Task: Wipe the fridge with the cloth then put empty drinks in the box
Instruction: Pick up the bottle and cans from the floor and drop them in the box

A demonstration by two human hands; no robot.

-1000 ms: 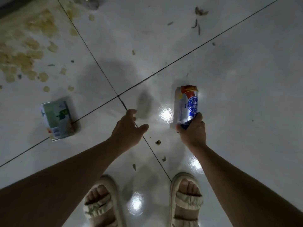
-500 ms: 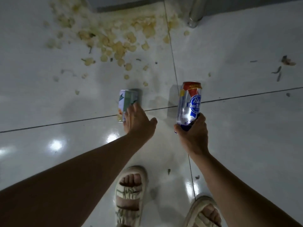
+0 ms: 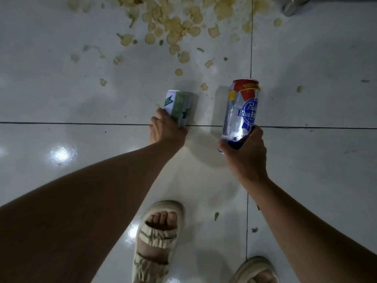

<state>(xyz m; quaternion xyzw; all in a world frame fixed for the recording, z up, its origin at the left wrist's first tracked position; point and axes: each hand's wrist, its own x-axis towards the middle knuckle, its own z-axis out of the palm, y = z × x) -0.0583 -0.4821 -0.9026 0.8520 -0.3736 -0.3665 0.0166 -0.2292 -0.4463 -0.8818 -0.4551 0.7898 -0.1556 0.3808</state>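
Observation:
A green and white drink can (image 3: pixel 179 105) lies on its side on the white tiled floor, just beyond a dark grout line. My left hand (image 3: pixel 166 129) reaches down to it, fingers curled round its near end. My right hand (image 3: pixel 243 152) grips the bottom of a tall silver, blue and red beer can (image 3: pixel 241 111), holding it upright above the floor to the right of the green can. No cloth, fridge or box shows in the head view.
Spilled yellow chip pieces (image 3: pixel 173 27) litter the floor ahead. A metal leg (image 3: pixel 291 7) stands at the top right. My sandalled feet (image 3: pixel 157 240) are below the hands. Small dark scraps (image 3: pixel 216 216) lie near the right foot.
I stepped and turned toward the green can. My left hand moved from empty air onto the can and closed round its end. The right hand kept holding the beer can.

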